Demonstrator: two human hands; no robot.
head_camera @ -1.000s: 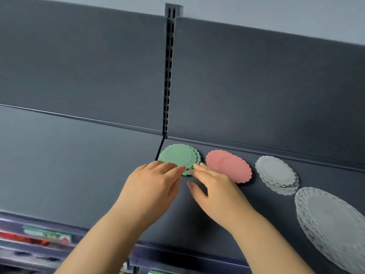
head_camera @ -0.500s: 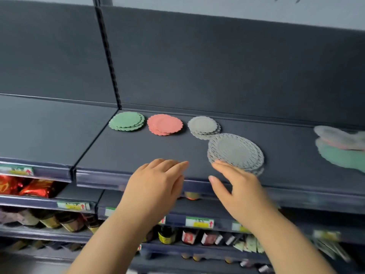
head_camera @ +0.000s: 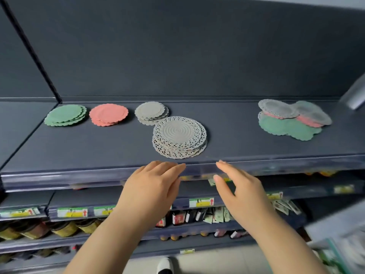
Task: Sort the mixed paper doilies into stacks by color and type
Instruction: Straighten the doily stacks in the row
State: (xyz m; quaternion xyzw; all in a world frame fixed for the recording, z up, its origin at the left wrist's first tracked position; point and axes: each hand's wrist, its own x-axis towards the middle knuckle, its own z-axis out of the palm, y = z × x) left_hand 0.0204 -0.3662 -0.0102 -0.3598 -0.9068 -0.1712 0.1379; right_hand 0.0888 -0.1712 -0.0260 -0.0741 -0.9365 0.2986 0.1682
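– Green stack (head_camera: 65,115) first: where does it lie?
– Fanned a little, at the back left corner of the dark shelf (head_camera: 98,151). Just to its right, apart from it, lies the pink stack (head_camera: 108,114), then the small white stack (head_camera: 151,111). All three run in a row along the back edge.
– And the lacy ones?
– The large lace stack (head_camera: 179,137) lies nearer the front edge, about mid-shelf. Its far rim meets the near rim of the small white stack.
– Anything unsorted?
– A mixed pile (head_camera: 292,119) toward the back right: white, pink and green doilies overlapping loosely, green showing at the near side.
– The hands?
– Both hover at the shelf's front edge, holding nothing. The left hand (head_camera: 152,186) is palm down, fingers straight and together, tips just below the lace stack. The right hand (head_camera: 241,188) is spread wide, thumb well apart from the fingers. Whether either touches the edge strip I cannot tell.
– Below?
– Lower shelves with jars (head_camera: 63,228) and green-and-yellow price labels (head_camera: 201,202).
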